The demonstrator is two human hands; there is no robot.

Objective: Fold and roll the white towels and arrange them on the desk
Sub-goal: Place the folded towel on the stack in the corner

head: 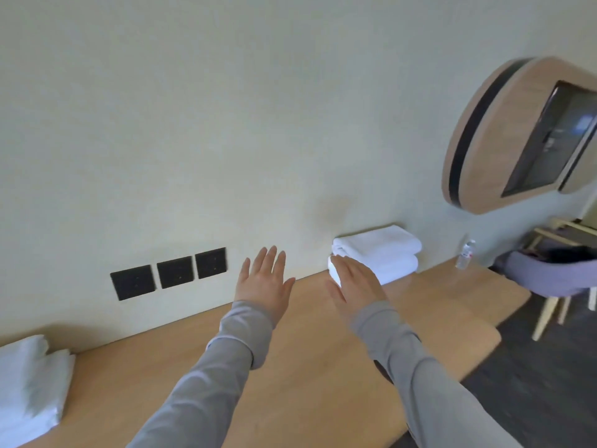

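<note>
- Status: both hands flat and holding nothing, grey sleeves down to the wrists.
- left hand (263, 279): fingers straight and spread, palm down, centre of frame above the light wooden table (323, 367).
- right hand (355, 282): fingers straight and together, fingertips at the left end of the stack of two folded white towels (379, 253); can't tell if they touch.
- That stack sits on the table against the pale wall, right of centre.
- A second pile of white towels (30, 383) lies at the lower left edge, blurred.
- three black square wall plates (168, 273) sit left of the left hand.
- clear plastic water bottle (465, 253) stands upright right of the stack.
- grey-purple chair (542, 276) is at far right, with a rounded wooden wall panel with dark screen (517, 134) above it.
</note>
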